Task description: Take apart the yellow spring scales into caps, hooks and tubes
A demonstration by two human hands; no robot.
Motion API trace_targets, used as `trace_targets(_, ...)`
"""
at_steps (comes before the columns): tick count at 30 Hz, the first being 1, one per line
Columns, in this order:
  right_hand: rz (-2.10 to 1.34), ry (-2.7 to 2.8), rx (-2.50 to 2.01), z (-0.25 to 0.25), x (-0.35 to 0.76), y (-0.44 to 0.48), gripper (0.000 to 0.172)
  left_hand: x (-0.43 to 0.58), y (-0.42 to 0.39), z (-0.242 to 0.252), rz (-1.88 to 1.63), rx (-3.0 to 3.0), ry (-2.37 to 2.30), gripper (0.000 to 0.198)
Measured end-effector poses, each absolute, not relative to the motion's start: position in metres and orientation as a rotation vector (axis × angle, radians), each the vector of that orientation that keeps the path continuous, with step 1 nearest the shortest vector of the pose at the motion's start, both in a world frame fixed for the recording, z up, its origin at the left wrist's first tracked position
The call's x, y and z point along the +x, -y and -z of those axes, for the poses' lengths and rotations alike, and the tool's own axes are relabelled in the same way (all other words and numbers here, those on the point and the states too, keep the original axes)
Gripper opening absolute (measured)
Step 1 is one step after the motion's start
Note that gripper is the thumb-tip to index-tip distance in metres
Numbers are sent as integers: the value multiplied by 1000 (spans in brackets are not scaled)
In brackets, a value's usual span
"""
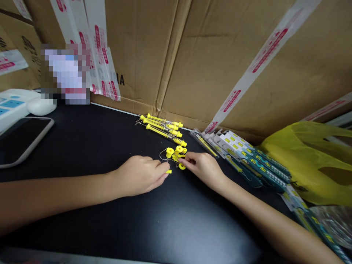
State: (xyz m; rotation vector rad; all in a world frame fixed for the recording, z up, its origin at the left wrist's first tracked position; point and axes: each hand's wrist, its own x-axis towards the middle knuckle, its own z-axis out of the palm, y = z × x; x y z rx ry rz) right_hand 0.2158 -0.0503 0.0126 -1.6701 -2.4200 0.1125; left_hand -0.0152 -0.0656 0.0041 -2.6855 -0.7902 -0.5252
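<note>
Both my hands rest on a black table (90,146) around a small heap of yellow plastic parts (176,152) with thin wire hooks. My left hand (139,176) is curled, its fingertips pinching a small yellow piece (168,171). My right hand (202,167) is also curled, its fingertips pressed on the yellow parts at the heap's right side; exactly which piece it holds is hidden. Just behind the heap lies a row of yellow-handled tools (162,128) in clear sleeves.
A fanned stack of packaged cards (247,157) lies to the right, beside a yellow plastic bag (310,161). Taped cardboard boxes (220,55) wall off the back. A white device with a dark screen (19,141) sits at the far left.
</note>
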Motion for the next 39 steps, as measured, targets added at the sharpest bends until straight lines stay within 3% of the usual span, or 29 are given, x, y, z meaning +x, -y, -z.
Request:
trace_targets(8, -119, 2328, -1596, -16, 213, 57, 35, -14, 66, -4, 535, -2708, 764, 22)
trace_targets(15, -390, 2504, -1161, -21, 194, 97, 26, -12, 71, -2, 523, -2794, 641, 18)
trace_targets(24, -967, 2246, -1210, -18, 187, 103, 32, -12, 74, -4, 536, -2892, 646, 13)
trace_targets(27, -1067, 2054, -1232, -15, 190, 93, 36, -16, 64, -10, 694, -2927, 792, 36)
trace_targets(30, -1081, 1911, -1271, -11, 194, 85, 39, -22, 51, -12, 950, -2867, 958, 42)
trace_targets(34, -1081, 1787, -1276, -11, 198, 79, 40, -28, 37, -7, 1225, -2828, 1095, 33)
trace_targets(39, -1074, 1757, -1251, -10, 198, 80, 39, -27, 34, -5, 1138, -2828, 1106, 13)
